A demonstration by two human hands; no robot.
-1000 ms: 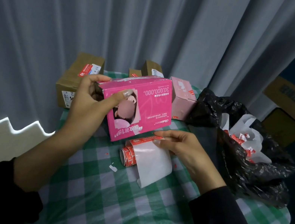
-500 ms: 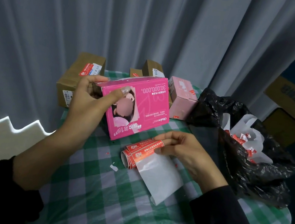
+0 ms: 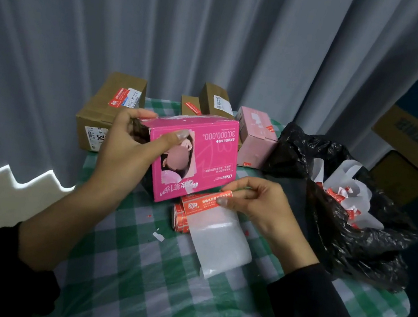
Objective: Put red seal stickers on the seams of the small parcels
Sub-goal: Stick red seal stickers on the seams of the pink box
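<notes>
Pink parcel (image 3: pixel 203 154), tilted over desk (image 3: pixel 143 272), sits in L hand (image 3: pixel 125 152) grip, fingers curled round its end. R hand (image 3: pixel 260 206) grip pinches red seal sticker (image 3: pixel 206 199) at roll (image 3: pixel 178 217). Step: prob peeling. Next: free it, press flat across seam.

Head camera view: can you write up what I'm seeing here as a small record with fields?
Left hand: grips bright pink box, tilted
Right hand: pinches red sticker beside sticker roll
Sticker roll: on green checked cloth, white backing trailing
Behind: brown parcels, pale pink box
Right side: black bag with paper scraps
</notes>
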